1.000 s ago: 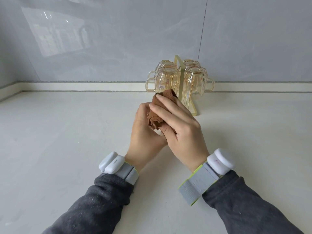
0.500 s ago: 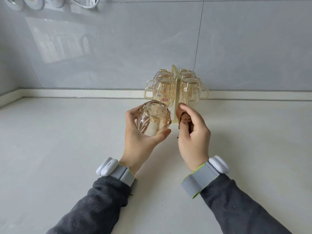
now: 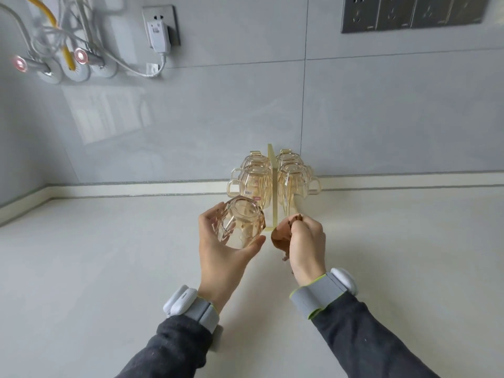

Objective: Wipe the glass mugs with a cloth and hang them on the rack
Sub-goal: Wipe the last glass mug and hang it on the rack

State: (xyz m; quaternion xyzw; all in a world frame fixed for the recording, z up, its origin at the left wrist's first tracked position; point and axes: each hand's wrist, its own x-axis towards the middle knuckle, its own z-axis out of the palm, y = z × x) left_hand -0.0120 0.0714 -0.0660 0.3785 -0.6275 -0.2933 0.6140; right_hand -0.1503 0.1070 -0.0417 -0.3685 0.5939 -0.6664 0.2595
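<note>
Now the left hand (image 3: 223, 255) cups a glass mug (image 3: 240, 223) above the counter (image 3: 95, 268), just before the rack (image 3: 273, 186) of hung mugs (image 3: 255, 181). Beside it, the right hand (image 3: 306, 245) grips the bunched brown cloth (image 3: 282, 236).

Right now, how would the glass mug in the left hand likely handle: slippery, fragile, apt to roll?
The glass mug looks rigid and probably fragile if dropped. Its glossy, faceted wall may slip in the left hand, which cups the body. Set on its side, it would likely rock rather than roll freely.
</note>
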